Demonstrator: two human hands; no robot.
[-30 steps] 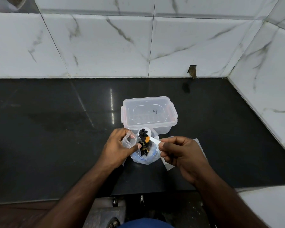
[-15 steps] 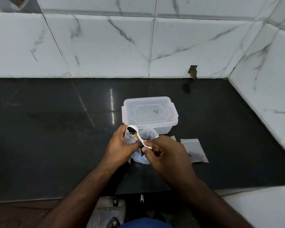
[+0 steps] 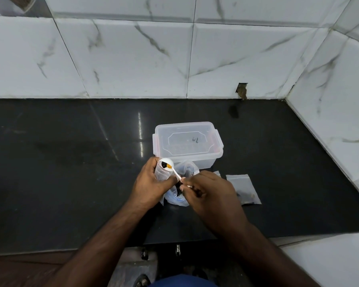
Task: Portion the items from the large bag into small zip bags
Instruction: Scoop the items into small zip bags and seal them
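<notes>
My left hand (image 3: 151,184) grips a small clear zip bag (image 3: 162,174) upright, its mouth held open. My right hand (image 3: 207,191) pinches the handle of a white plastic spoon (image 3: 166,163), whose bowl sits at the small bag's mouth with dark and orange pieces in it. Between my hands stands the large clear bag (image 3: 179,198) with dark items inside, partly hidden by my fingers. A filled small zip bag (image 3: 244,189) lies flat on the counter to the right.
A clear lidded plastic box (image 3: 188,145) stands just behind the bags. The black counter (image 3: 71,162) meets white marble-tiled walls at the back and on the right. The counter's front edge runs below my forearms.
My right hand carried the loaded spoon from above the large bag leftward to the small bag's mouth. The flat zip bag on the right came into view as the hand moved.
</notes>
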